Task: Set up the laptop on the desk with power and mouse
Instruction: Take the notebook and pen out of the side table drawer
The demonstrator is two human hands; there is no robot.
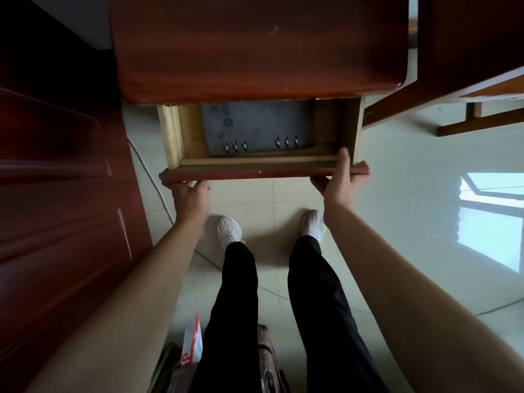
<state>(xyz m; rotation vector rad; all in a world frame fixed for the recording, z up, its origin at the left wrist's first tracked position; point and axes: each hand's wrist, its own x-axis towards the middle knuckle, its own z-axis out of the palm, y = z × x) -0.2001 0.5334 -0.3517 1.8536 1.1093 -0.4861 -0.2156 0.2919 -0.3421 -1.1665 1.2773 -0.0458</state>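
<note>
Hands grip drawer front | folder flat, ring edge nearest

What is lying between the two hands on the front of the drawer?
Only the bare drawer front lies between the left hand and the right hand; nothing rests on it in the head view.

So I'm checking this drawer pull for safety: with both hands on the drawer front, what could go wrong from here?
1. The drawer already hangs well out of the desk; it may drop free, and both shoes stand right beneath.
2. The right hand has its thumb hooked inside the front, and the left hand grips from below: a slip could pinch either.
3. The grey folder lies loose and may slide.
</note>
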